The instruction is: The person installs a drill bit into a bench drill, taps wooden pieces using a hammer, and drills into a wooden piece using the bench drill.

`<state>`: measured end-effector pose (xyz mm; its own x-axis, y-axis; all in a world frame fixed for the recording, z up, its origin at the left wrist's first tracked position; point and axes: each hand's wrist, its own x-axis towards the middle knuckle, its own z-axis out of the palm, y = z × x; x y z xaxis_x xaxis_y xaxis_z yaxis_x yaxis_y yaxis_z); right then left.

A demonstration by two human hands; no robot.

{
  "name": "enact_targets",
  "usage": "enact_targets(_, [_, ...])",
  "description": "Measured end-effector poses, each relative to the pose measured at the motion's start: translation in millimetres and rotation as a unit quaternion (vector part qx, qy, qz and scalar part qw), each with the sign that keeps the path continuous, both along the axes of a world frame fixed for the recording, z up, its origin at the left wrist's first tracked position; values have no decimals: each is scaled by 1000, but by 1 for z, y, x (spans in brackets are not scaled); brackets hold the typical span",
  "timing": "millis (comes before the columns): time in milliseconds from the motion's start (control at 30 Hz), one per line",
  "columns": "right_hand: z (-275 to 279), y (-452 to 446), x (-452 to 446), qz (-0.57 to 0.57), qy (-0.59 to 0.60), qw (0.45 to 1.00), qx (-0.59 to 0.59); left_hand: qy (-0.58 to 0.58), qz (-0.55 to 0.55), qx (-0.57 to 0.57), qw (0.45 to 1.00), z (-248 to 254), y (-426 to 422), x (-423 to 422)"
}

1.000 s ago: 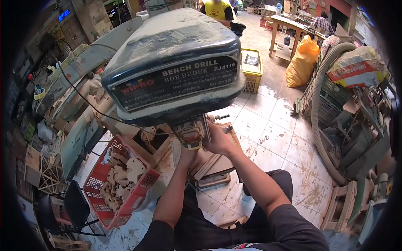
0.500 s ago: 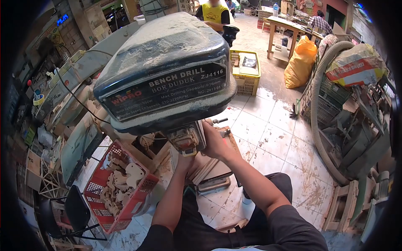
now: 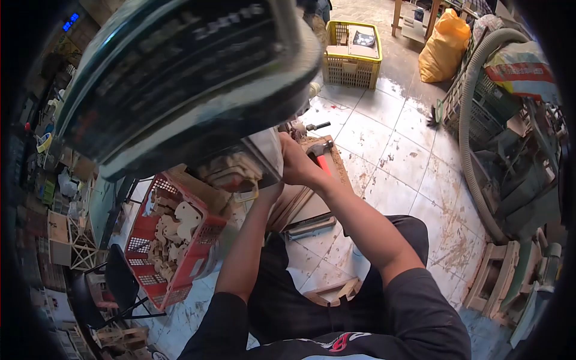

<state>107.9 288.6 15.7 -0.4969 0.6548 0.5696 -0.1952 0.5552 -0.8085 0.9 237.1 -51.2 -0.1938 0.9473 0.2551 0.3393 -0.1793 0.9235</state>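
The dusty bench drill (image 3: pixel 198 90) looms close in front of me and fills the upper left. My right hand (image 3: pixel 295 161) is at the right side of its lower housing, with the fingers mostly hidden. Below the drill head is my left hand (image 3: pixel 271 193), its fingers out of sight behind the housing. Whatever either hand holds is hidden. Right of my right hand, a hammer (image 3: pixel 323 161) with a red handle lies on a dusty wooden surface. Flat wooden boards (image 3: pixel 306 205) are under my forearms. A dark lever (image 3: pixel 319 126) sticks out beyond my right hand.
To the left, a red crate (image 3: pixel 203 255) holds several wooden cut-outs (image 3: pixel 174 225), beside a black folding chair (image 3: pixel 123 279). A yellow crate (image 3: pixel 353 72) and an orange sack (image 3: pixel 444 48) stand ahead. A grey hose (image 3: pixel 465 126) curves down the right, along stacked crates.
My view has tilted down and moved closer, so the drill head looks larger and blurred. More of the hammer shows. Both hands stay by the drill's lower housing.
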Motion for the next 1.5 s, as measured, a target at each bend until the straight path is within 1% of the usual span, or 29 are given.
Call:
enact_targets(33, [3,3,4,1,4,1000,-4,4,1,-4,1000,1,5,-3])
enact_targets(100, [24,-3,21,62,-125,986,-89,35,-22,-17,999,3,1,-11])
enact_targets(133, [53,-3,37,132,-260,916,-275,-108,-72,-208,969,43,-12,-1])
enact_targets(167, [38,8,37,169,-167,956,-172,-104,-68,-214,969,43,-15,-3])
enact_targets(233, [25,32,52,198,-100,949,-222,-3,-115,-118,986,46,-18,-14])
enact_targets(267, [21,43,65,176,-61,944,-273,39,-50,-109,992,-17,-11,-52])
enact_targets(300, [17,54,75,154,-24,934,-323,44,-47,-108,992,-11,-21,-56])
enact_targets(333, [9,66,76,17,-107,961,-253,-1,-22,-148,989,3,-33,-56])
enact_targets(367, [-3,78,72,-121,-186,959,-177,-47,3,-186,981,16,-43,-54])
enact_targets(400, [-20,86,62,-213,-291,929,-89,-42,7,-187,981,26,-52,-51])
enact_targets(433, [-16,83,59,-193,-389,893,-117,-86,-14,-172,981,34,-58,-47])
enact_targets(533, [-24,78,34,-210,-493,838,-107,-143,-22,-158,977,58,-71,-35])
enact_targets(567, [-28,79,27,-208,-488,841,-108,-165,-11,-160,973,61,-75,-34])
enact_targets(667, [-42,78,12,-325,-395,858,-56,-135,7,-142,981,56,-85,-38])
enact_targets(700, [-46,77,10,-322,-395,859,-59,-109,13,-131,985,55,-87,-40])
enact_targets(767, [-11,56,27,-172,-517,838,-30,-102,19,-146,984,50,-92,-43])
enact_targets(833, [13,21,47,-145,-525,838,-28,-104,23,-159,982,44,-92,-43])
enact_targets(900, [16,-2,58,-58,-605,791,69,-118,36,-138,983,40,-87,-39])
enact_targets(933, [-11,-3,53,-94,-588,798,95,-121,49,-141,981,43,-84,-33])
enact_targets(1100, [-20,-18,54,-151,-494,846,135,-153,63,-115,980,59,-71,-6])
enact_targets(1167, [-27,-17,52,-230,-430,869,83,-142,68,-105,982,65,-68,-6])
enact_targets(1200, [-30,-16,51,-232,-427,870,81,-136,66,-89,985,67,-66,-9])
enact_targets(1267, [-30,-17,51,-324,-330,886,-14,-127,61,-74,987,73,-63,-12])
enact_targets(1300, [-30,-18,51,-327,-329,886,-15,-127,53,-51,989,77,-61,-13])
enact_targets(1333, [-27,-21,51,-295,-195,927,-126,-127,44,-28,990,80,-58,-13])
enact_targets(1367, [-24,-23,51,-253,-53,938,-232,-126,42,-26,991,80,-54,-15])
enact_targets(1433, [-39,-29,49,-222,3,948,-227,-123,23,-61,990,73,-47,-26])
enact_targets(1467, [-37,-38,50,-159,53,957,-239,-122,24,-61,990,68,-43,-34])
enact_targets(1500, [-35,-47,51,-95,103,959,-248,-54,5,-57,997,62,-40,-42])
